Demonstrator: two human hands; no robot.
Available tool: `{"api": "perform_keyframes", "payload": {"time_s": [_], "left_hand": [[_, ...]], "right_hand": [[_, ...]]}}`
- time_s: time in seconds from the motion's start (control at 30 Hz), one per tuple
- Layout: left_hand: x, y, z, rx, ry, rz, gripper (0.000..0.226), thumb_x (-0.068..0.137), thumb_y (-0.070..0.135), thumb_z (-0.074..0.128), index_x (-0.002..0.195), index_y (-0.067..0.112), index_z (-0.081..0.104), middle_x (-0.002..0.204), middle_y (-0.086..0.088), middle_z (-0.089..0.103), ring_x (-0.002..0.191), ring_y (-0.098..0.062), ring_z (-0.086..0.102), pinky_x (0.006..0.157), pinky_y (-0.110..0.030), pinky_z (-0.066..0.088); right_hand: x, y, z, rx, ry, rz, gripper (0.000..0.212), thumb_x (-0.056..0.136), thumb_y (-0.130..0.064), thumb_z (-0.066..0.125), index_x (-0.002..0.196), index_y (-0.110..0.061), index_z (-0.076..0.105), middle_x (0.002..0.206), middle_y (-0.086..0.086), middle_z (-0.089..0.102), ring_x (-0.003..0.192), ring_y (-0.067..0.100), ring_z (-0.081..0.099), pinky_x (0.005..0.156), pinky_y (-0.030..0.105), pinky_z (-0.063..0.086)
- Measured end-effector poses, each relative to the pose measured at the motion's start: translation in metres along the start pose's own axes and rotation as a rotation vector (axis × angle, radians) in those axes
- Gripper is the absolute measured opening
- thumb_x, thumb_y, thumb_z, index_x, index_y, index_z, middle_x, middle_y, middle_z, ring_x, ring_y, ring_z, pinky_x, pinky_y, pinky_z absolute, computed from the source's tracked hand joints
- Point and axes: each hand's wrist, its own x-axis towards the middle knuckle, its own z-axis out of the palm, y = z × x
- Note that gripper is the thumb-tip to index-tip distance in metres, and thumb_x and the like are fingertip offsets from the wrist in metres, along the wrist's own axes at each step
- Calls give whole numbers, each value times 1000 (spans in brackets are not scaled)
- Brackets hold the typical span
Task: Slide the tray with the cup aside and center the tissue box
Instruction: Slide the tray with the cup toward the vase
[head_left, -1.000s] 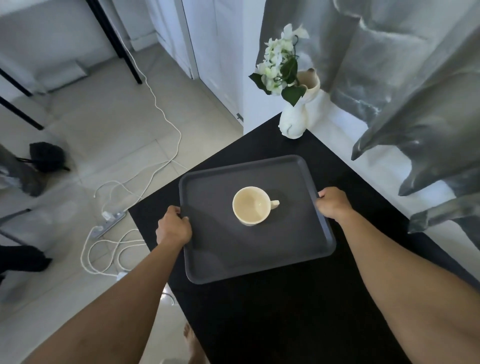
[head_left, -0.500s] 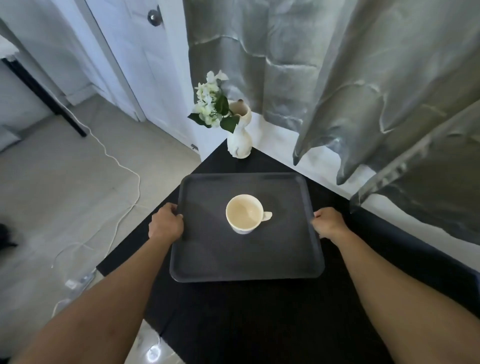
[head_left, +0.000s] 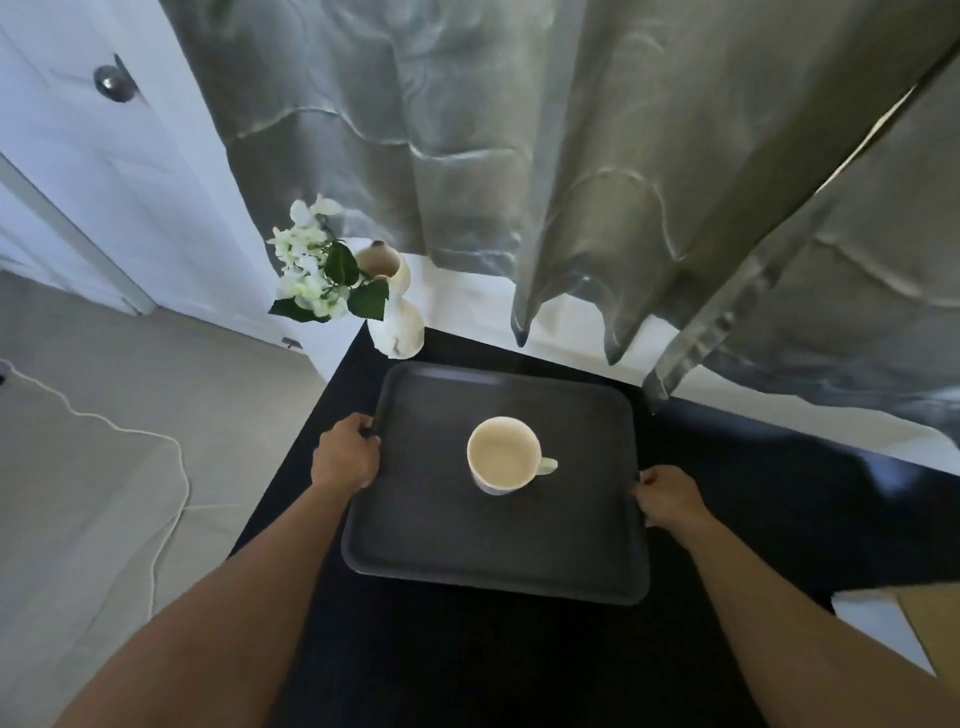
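Note:
A dark grey tray (head_left: 426, 540) lies on the black table (head_left: 467, 665), its far edge close to the vase. A cream cup (head_left: 505, 456) stands upright near the tray's middle, handle pointing right. My left hand (head_left: 345, 456) grips the tray's left rim. On the opposite rim, my right hand (head_left: 667, 496) is closed around the edge. A tan box-like corner (head_left: 935, 623) shows at the right edge; I cannot tell whether it is the tissue box.
A white vase with white flowers (head_left: 397, 322) stands at the table's far left corner, just beyond the tray. Grey curtains (head_left: 623, 182) hang over the far edge. A white cable (head_left: 171, 478) runs across the floor on the left, below a white door (head_left: 104, 156).
The tray with the cup has shifted toward the vase and the curtain, both hands still holding its rims. My view has swung right and up, so more curtain shows.

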Motion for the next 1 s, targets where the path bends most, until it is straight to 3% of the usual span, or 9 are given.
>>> {"api": "perform_keyframes", "payload": {"time_s": [0.2,0.6,1.0], "left_hand": [[33,14,7,38,-57,83,37,90,22,56,127,20,58,122,-14,65,112,-38,58,93,-44,46],[74,29,24,97,-103,150,37,91,20,54,127,20,58,124,-16,63,114,-40,56,93,-44,44],[90,34,32,71,-112,149,38,91,18,54,129,19,58,123,-17,64,113,-40,57,92,-44,45]], "right_hand": [[6,7,9,55,91,30,19,90,-12,55,90,2,69,90,19,69,82,31,65,83,47,54],[24,5,19,108,143,89,11,93,-11,54,97,-7,63,93,14,65,88,28,64,84,43,52],[45,8,25,112,187,80,12,92,-8,54,99,-9,63,84,5,62,79,21,62,71,34,47]]}}
